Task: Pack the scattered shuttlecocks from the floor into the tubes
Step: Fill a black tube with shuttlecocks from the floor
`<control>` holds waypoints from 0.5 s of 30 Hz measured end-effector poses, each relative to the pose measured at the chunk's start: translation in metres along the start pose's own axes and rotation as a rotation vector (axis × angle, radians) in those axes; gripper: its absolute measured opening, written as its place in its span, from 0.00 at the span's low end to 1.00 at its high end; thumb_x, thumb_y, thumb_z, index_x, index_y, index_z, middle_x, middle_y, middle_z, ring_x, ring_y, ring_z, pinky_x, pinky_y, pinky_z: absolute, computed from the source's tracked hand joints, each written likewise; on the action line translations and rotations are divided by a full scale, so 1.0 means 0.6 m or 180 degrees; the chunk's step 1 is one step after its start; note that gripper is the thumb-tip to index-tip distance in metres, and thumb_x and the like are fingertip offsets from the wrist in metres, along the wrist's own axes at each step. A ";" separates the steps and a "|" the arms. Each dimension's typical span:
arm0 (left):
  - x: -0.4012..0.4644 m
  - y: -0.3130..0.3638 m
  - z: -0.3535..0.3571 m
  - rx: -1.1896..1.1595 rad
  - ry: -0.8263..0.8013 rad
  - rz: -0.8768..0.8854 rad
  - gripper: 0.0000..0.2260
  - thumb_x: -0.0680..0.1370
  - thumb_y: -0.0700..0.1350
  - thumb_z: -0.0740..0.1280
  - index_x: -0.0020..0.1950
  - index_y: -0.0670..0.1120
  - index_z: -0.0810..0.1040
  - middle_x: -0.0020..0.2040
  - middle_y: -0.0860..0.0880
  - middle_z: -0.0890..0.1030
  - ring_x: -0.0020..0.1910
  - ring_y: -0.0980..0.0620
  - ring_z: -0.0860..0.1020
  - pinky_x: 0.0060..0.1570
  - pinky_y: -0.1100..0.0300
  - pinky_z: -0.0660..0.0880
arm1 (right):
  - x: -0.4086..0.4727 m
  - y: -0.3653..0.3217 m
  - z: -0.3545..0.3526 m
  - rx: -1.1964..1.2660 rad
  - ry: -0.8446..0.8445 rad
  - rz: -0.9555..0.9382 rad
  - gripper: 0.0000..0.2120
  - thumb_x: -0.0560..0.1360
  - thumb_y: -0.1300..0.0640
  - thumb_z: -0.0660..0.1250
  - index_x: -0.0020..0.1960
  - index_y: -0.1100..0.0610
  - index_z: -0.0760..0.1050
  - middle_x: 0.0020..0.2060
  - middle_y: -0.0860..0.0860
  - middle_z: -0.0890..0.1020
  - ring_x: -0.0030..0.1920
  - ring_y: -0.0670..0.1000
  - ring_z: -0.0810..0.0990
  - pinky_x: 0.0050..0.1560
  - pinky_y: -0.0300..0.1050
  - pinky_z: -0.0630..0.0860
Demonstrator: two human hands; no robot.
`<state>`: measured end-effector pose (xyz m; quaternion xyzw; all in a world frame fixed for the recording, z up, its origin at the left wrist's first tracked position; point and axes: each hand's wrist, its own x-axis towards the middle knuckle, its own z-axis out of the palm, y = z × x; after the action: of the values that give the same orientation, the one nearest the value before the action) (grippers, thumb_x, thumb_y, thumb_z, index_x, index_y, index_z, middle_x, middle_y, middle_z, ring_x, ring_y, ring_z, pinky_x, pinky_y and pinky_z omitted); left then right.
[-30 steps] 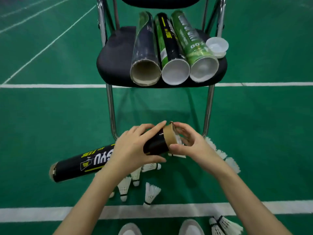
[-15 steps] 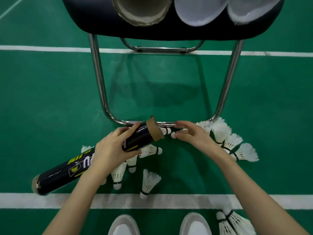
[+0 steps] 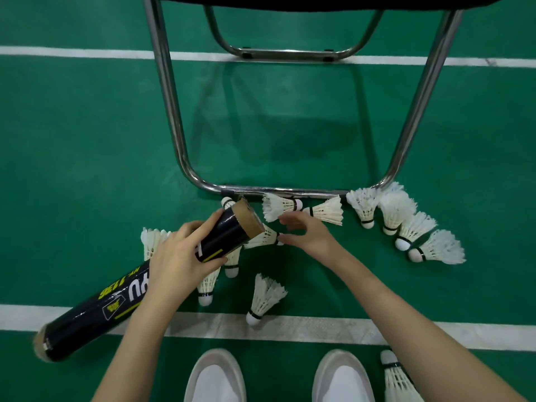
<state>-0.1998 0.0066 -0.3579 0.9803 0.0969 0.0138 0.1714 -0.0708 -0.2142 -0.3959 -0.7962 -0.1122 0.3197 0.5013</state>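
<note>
Yellow print reading "1136" and the pale letters "PU" show on the black tube your left hand grips, fingers curled round its upper half. The tube runs diagonally, open cardboard mouth up and to the right, near the chair frame, its far end low over the white court line. Your right hand pinches the cork of a shuttlecock lying just at the mouth, feathers toward the tube. More shuttlecocks lie scattered beside the chair's floor bar; white shoes stand below.
</note>
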 end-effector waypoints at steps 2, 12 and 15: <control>-0.007 -0.008 0.007 0.0051 -0.0018 0.0010 0.40 0.64 0.54 0.77 0.72 0.61 0.62 0.54 0.49 0.78 0.45 0.47 0.77 0.31 0.60 0.66 | 0.003 0.003 0.023 -0.0218 -0.0159 -0.0027 0.22 0.69 0.62 0.73 0.61 0.54 0.73 0.58 0.50 0.77 0.57 0.46 0.73 0.57 0.40 0.70; -0.027 -0.016 0.014 0.0012 -0.0047 0.0092 0.41 0.63 0.52 0.78 0.72 0.60 0.63 0.53 0.50 0.78 0.44 0.46 0.77 0.34 0.56 0.70 | -0.001 0.033 0.028 -0.1008 -0.0033 -0.0042 0.38 0.71 0.62 0.70 0.73 0.43 0.55 0.54 0.49 0.70 0.43 0.50 0.76 0.48 0.45 0.75; -0.034 -0.006 0.016 -0.0052 -0.0182 0.0151 0.41 0.63 0.53 0.78 0.72 0.62 0.61 0.54 0.52 0.78 0.45 0.47 0.77 0.37 0.54 0.73 | -0.033 0.049 0.011 -0.1019 -0.0150 -0.0176 0.42 0.72 0.62 0.69 0.71 0.33 0.49 0.57 0.47 0.62 0.37 0.52 0.76 0.46 0.41 0.77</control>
<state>-0.2197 0.0028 -0.3680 0.9809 0.0685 -0.0093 0.1817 -0.0945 -0.2331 -0.4158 -0.8547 -0.1953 0.3024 0.3739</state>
